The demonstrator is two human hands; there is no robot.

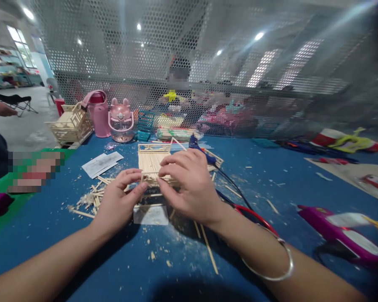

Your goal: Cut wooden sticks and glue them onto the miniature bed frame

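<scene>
A small model of thin pale wooden sticks sits in front of me on the blue tabletop. My left hand has its thumb and index finger closed on the model's near left end. From the other side my right hand pinches the near rail of the model, its fingers bent over the top and hiding the right part. Below the model lies a clear white slip. Behind my right hand a dark blue tool, apparently a glue gun, shows in part. Loose sticks are heaped beside my left hand.
A pink bottle, an eared clear bottle and a larger stick-built model stand at the back left. White papers lie nearer. A purple tool rests at right. Perforated metal screen behind; another person's hand far left.
</scene>
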